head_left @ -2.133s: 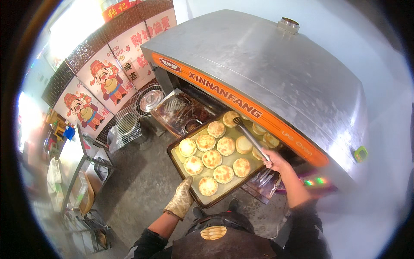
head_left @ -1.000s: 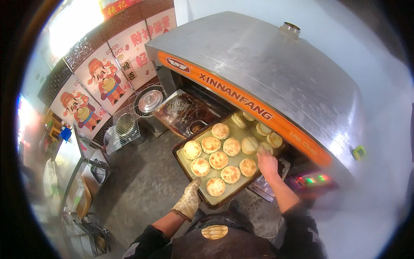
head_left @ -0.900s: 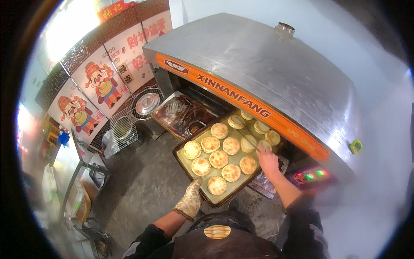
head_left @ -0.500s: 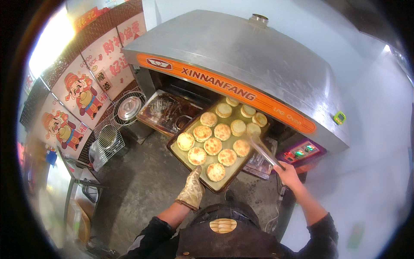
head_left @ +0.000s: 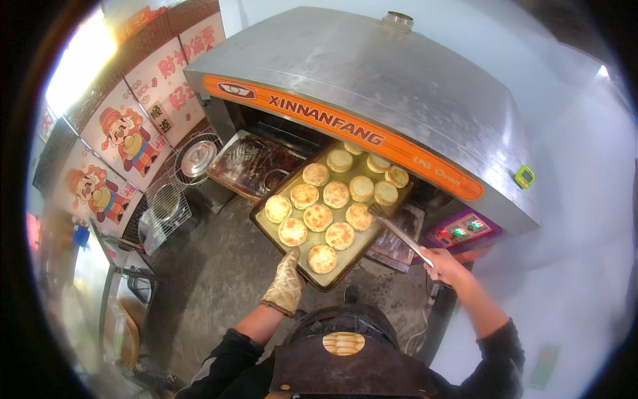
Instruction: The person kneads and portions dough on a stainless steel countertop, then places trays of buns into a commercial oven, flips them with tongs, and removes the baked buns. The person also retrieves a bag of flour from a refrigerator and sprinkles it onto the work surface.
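My left hand [head_left: 282, 282], in a patterned oven mitt, grips the near-left corner of a dark-rimmed baking tray [head_left: 365, 251], whose far end is inside the oven opening. Several round, browned flatbreads [head_left: 318, 217] lie on it, those toward the back paler and some tilted. My right hand [head_left: 442, 265] holds a long metal utensil [head_left: 409, 241] with a dark slotted head, at the tray's right edge beside a flatbread.
A steel oven [head_left: 352, 60] with orange front and lit control panel [head_left: 465, 229] stands ahead. Left of the tray are a greasy metal shelf [head_left: 236, 166], a lidded pot [head_left: 198, 157] and wire racks [head_left: 163, 199]. A steel table [head_left: 100, 272] stands left, before a folding screen [head_left: 166, 93].
The utensil has moved from the back of the tray down and right to its right edge. My view has shifted, so oven and tray sit higher and further left.
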Demonstrator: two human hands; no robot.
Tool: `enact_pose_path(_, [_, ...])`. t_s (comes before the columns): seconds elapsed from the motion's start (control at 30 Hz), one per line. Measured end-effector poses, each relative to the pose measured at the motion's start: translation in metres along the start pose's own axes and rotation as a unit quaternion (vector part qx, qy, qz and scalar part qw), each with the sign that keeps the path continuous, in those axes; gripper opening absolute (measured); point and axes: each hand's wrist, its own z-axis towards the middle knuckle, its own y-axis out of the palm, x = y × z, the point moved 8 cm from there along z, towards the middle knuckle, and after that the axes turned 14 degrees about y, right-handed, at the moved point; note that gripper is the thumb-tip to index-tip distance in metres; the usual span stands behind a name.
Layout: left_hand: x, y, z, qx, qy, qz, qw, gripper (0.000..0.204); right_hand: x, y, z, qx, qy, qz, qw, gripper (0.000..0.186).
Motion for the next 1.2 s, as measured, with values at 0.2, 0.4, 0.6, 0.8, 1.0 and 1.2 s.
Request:
enact_pose_path(0.2, [-0.002, 0.002, -0.005, 0.036, 0.004, 0.011, 0.999, 0.05, -0.017, -0.003, 0.007, -0.066, 0.048, -0.062, 0.995, 0.051])
enact_pose_path(0.4, [-0.012, 0.003, 0.0, 0.046, 0.031, -0.001, 0.998, 0.051, -0.035, -0.018, 0.041, -0.124, 0.082, -0.042, 0.988, 0.05])
enact_pose_path(0.6, [-0.018, 0.005, 0.0, 0.054, 0.059, -0.003, 0.997, 0.053, -0.013, -0.005, 0.067, -0.198, 0.037, 0.004, 0.98, 0.037])
enact_pose_path(0.8, [-0.019, 0.013, -0.003, 0.062, 0.071, 0.02, 0.995, 0.056, 0.016, -0.002, 0.058, -0.134, -0.034, -0.074, 0.988, 0.045])
enact_pose_path(1.0, [-0.024, 0.011, -0.001, 0.057, 0.076, 0.009, 0.995, 0.055, 0.038, 0.035, 0.066, -0.22, 0.008, 0.026, 0.975, 0.041])
enact_pose_path(1.2, [-0.028, 0.009, 0.005, 0.012, 0.082, -0.025, 0.996, 0.052, 0.086, 0.085, 0.058, -0.13, -0.026, 0.094, 0.987, 0.038])
